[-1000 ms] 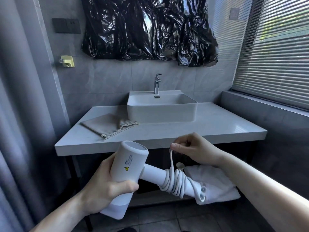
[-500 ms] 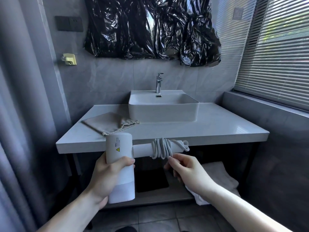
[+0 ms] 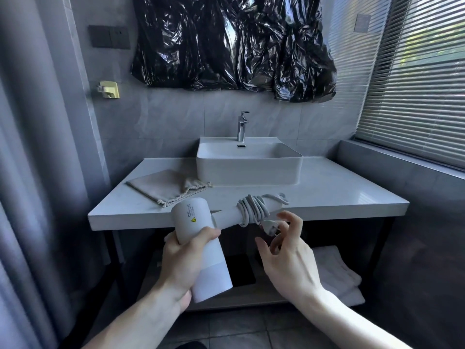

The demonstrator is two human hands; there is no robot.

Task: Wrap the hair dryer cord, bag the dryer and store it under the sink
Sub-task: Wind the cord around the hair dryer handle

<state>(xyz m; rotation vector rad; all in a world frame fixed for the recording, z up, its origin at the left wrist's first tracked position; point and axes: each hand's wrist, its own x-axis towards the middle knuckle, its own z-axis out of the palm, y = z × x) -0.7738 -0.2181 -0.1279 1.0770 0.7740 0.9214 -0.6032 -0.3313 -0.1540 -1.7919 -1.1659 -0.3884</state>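
Note:
My left hand grips the barrel of a white hair dryer, held in front of the counter edge with its handle pointing right. The white cord is coiled in several turns around the handle. Its plug sticks out below the coil and rests in the loosely spread fingertips of my right hand. A beige drawstring bag lies flat on the counter, left of the white basin. Under the counter is an open shelf.
Folded white towels lie on the right side of the lower shelf. A chrome faucet stands behind the basin. A grey curtain hangs at the left and window blinds are at the right. Black plastic covers the wall above.
My right hand finished winding the cord around the handle and shifted from the cord to its plug end. The dryer tilted up toward the counter edge.

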